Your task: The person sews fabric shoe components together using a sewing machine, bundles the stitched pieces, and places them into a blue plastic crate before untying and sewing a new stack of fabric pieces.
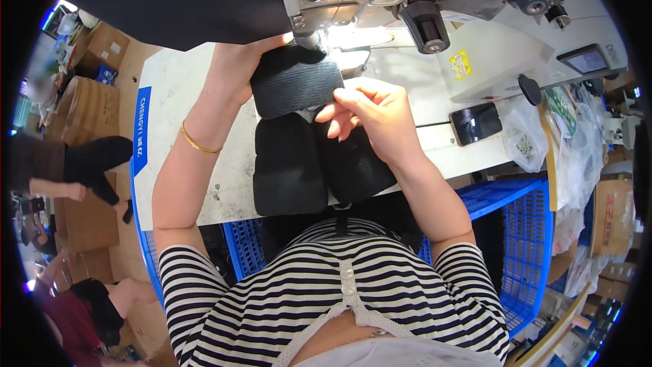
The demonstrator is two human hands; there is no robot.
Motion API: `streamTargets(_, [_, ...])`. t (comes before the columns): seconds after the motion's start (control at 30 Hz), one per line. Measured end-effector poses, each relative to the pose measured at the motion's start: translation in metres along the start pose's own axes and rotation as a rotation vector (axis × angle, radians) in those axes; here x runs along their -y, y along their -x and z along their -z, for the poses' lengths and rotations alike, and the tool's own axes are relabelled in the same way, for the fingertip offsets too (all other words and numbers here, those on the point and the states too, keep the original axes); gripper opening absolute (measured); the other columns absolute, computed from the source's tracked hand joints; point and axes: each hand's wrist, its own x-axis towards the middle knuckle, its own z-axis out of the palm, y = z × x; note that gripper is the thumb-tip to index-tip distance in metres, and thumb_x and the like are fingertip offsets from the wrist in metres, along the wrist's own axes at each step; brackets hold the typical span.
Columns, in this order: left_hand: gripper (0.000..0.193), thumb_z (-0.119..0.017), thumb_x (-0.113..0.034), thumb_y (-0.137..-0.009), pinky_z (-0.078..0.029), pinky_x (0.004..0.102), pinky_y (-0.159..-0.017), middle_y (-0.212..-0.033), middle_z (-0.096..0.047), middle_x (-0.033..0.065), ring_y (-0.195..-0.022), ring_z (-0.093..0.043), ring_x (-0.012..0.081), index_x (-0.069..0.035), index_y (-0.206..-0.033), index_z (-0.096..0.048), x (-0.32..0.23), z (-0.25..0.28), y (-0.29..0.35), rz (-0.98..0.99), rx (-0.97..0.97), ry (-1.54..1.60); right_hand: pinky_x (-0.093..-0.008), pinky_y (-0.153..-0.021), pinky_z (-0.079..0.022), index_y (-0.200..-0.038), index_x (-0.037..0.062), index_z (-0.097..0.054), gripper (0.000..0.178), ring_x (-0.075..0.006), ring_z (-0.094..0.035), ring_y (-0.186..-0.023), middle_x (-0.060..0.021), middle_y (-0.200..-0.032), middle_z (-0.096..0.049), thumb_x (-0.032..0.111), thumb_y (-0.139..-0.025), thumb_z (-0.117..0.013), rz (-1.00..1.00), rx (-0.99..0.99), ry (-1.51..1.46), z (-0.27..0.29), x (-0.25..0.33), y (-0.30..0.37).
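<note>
A black ribbed fabric piece (297,90) lies under the lit needle area of a sewing machine (309,39). My left hand (241,71) grips its far left side, with the fingers partly hidden by the cloth and a dark panel. At the right corner, the thumb and forefinger of my right hand (377,112) pinch the same piece, and the other fingers curl loosely. Nearer to me, a black fabric pad (291,166) and another black fabric pad (360,166) hang toward the table's front edge; I cannot tell whether they join the upper piece.
A large black panel (176,0) covers the upper left. On the white table (183,190) rest a phone (475,124) and a clear plastic bag (526,139). Blue plastic crates (523,251) stand below its front. Cardboard boxes (95,112) and other people (75,170) are at the left.
</note>
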Motion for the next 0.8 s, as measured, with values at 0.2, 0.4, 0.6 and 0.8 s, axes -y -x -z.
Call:
streamTargets(0.2, [0.014,-0.071,0.003,-0.081,-0.053,0.0288,-0.072,-0.086,-0.065,0.0036,-0.078,-0.063,0.0146,-0.004,-0.092,-0.066,0.002,0.002,-0.009,0.044,0.054,0.017,-0.0247,-0.054,-0.053,-0.094,-0.0031,-0.065,0.015,-0.0154,-0.067,-0.06,-0.0149,-0.082,-0.073,0.011,-0.095,-0.059,0.04,-0.016,-0.03,-0.003,-0.004,0.002])
streamTargets(0.4, [0.014,-0.072,0.002,-0.082,-0.054,0.0305,-0.074,-0.088,-0.067,0.0056,-0.077,-0.064,0.0165,-0.001,-0.094,-0.066,0.004,0.009,-0.007,0.127,0.05,0.021,-0.0241,-0.056,-0.053,-0.093,-0.0025,-0.066,0.016,-0.015,-0.068,-0.062,-0.014,-0.083,-0.072,0.012,-0.096,-0.059,0.053,0.01,-0.057,-0.013,-0.006,0.003])
streamTargets(0.6, [0.043,-0.083,-0.007,-0.068,-0.05,0.0332,-0.086,-0.103,-0.066,0.0106,-0.094,-0.063,0.0234,-0.001,-0.108,-0.068,0.006,0.004,0.049,-1.057,0.264,-0.836,-0.0222,-0.057,-0.049,-0.094,-0.0021,-0.068,0.016,-0.0085,-0.061,-0.061,-0.0067,-0.075,-0.069,0.012,-0.096,-0.059,0.116,-0.033,0.001,-0.013,-0.011,0.006])
streamTargets(0.8, [0.031,-0.078,-0.004,-0.075,-0.053,0.0285,-0.079,-0.101,-0.067,0.0111,-0.091,-0.064,0.0212,-0.002,-0.106,-0.071,0.022,0.011,0.045,-0.861,0.397,-0.59,-0.0269,-0.087,-0.051,-0.122,-0.0031,-0.062,0.029,-0.0114,-0.063,-0.098,-0.0081,-0.109,-0.067,0.01,-0.096,-0.057,0.217,-0.075,-0.074,-0.018,-0.022,0.011])
